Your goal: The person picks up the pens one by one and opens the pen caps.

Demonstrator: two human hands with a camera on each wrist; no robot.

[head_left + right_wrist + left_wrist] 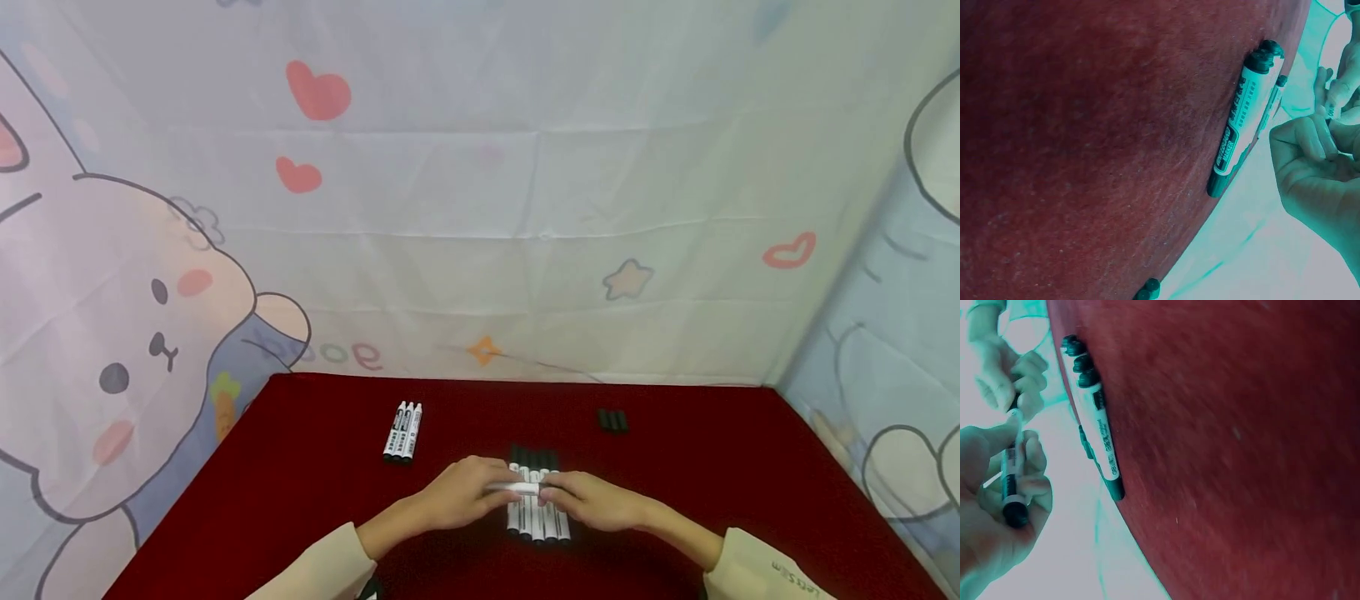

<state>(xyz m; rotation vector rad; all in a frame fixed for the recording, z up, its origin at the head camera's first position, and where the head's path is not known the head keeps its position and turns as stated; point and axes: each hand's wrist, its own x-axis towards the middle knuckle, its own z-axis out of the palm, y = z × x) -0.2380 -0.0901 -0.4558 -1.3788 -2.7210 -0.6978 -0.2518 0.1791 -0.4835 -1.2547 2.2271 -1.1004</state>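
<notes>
Above a row of capped whiteboard markers (536,521), both hands hold one white marker (527,488) sideways. My left hand (468,492) grips its barrel; the black rear end (1016,514) shows in the left wrist view. At the other end, my right hand (603,500) pinches the black cap (1014,401). Whether that cap is fully seated cannot be seen behind the fingers. The row lies side by side on the red cloth (465,408), black caps pointing away from me.
Three uncapped markers (403,433) lie together at the back left, white tips away from me. Three loose black caps (612,421) sit at the back right. A printed curtain (450,208) hangs behind the table. Part of a dark object (371,590) shows by the left sleeve.
</notes>
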